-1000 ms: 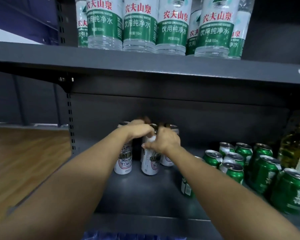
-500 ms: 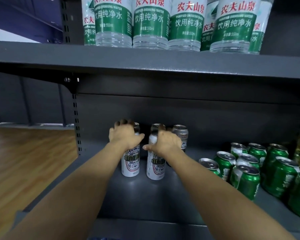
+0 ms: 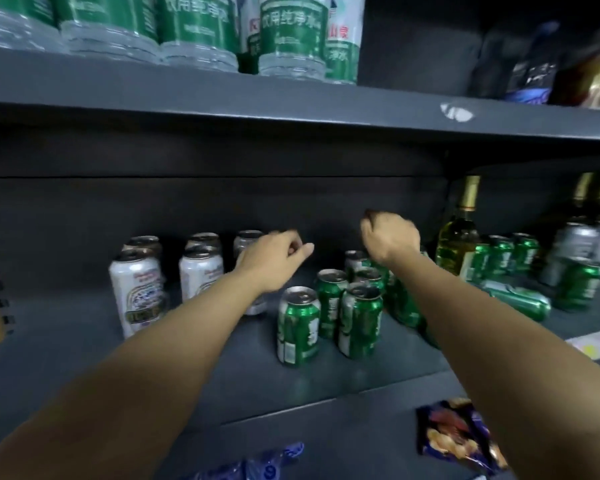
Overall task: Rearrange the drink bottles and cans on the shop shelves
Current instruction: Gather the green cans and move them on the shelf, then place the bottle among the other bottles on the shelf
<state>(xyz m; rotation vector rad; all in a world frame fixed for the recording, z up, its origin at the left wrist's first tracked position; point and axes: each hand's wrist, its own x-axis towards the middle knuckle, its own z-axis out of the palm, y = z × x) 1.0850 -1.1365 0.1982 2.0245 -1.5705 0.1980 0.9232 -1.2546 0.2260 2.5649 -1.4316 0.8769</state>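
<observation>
Nearest the camera, on the shelf below, a dark snack packet (image 3: 459, 433) lies at the right and a blue wrapper (image 3: 257, 464) at the bottom edge. Above them, 2 bare forearms reach over the middle shelf (image 3: 326, 382).

At the front of that shelf a cluster of green cans (image 3: 329, 313) stands upright in the centre. To the left stand the white cans (image 3: 137, 292), in rows running back towards the rear panel. Right of the green cluster, 1 green can (image 3: 520, 301) lies on its side.

The left hand (image 3: 274, 259) hangs in the air over the gap between the white and green cans, fingers loosely curled, its grip empty. The right hand (image 3: 390, 239) is raised above the back of the green cluster, fingers curled into a loose fist with nothing in its grip.

Further back on the right stand a pale yellow glass bottle (image 3: 459, 237) with a gold neck, more green cans (image 3: 499, 258) and some silver cans (image 3: 579, 251).

On the top shelf (image 3: 222, 98), green-labelled water bottles (image 3: 194, 29) stand in a row at the left.
</observation>
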